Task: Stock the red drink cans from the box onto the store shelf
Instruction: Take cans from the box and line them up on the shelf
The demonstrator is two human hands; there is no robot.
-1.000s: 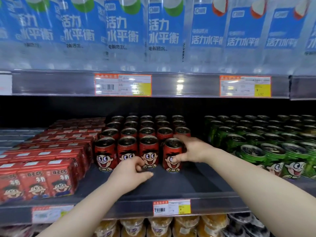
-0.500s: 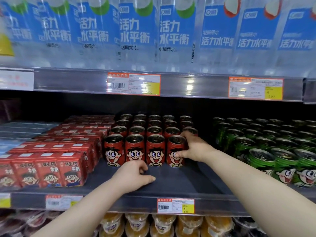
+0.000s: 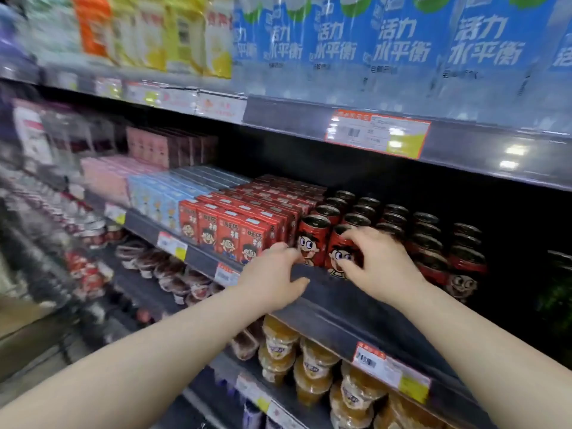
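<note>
Crowding the grip: red cardboard drink cartons [image 3: 235,230] stand just left of the left hand [image 3: 272,281], rows of red cans [image 3: 427,243] run behind and right of the right hand [image 3: 382,267], and orange jelly cups [image 3: 312,366] sit below both. The right hand's fingers and thumb curl round the front red metal drink can with cartoon face [image 3: 337,252], upright on the dark metal shelf [image 3: 356,308]. The left hand rests loose on the shelf lip, holding nothing, fingertips by the neighbouring can [image 3: 311,239].

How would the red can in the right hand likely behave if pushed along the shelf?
The red can looks like rigid metal, so it should hold shape in the right hand. Standing upright on the smooth shelf, it would probably slide; tipped, its round body might roll.
</note>
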